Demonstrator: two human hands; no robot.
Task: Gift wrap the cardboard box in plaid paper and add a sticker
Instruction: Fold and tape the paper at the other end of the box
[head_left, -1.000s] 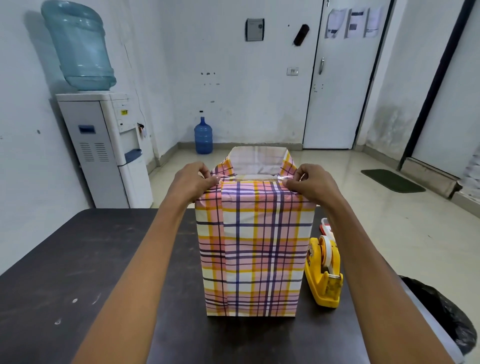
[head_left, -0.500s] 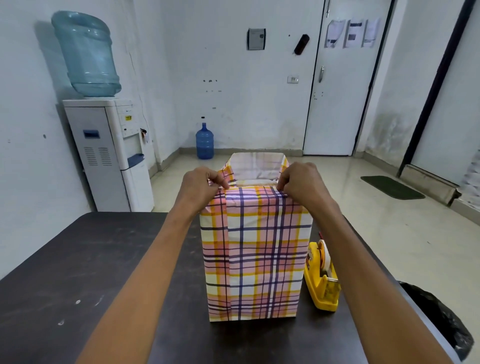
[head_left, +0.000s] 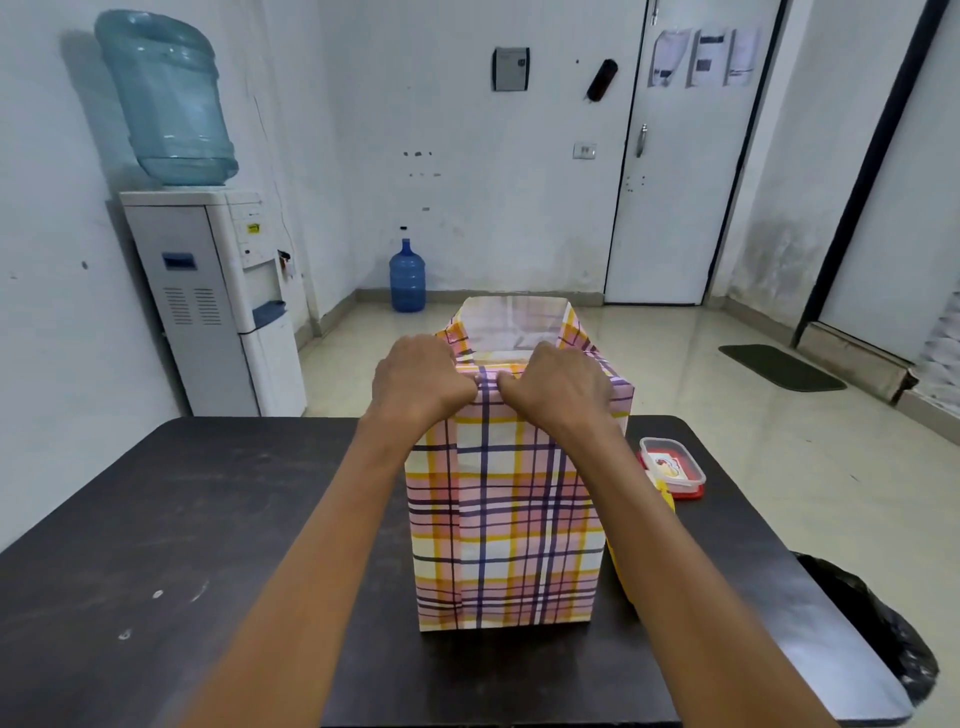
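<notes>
Where the plaid paper (head_left: 501, 519) folds, left hand (head_left: 415, 382) and right hand (head_left: 563, 387) pinch it.

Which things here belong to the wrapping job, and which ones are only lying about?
For the job: plaid paper, pinched at its top edge by the left hand and right hand; yellow tape dispenser.

Lying about: red-rimmed container, water dispenser, blue bottle, black bag, floor mat.
</notes>
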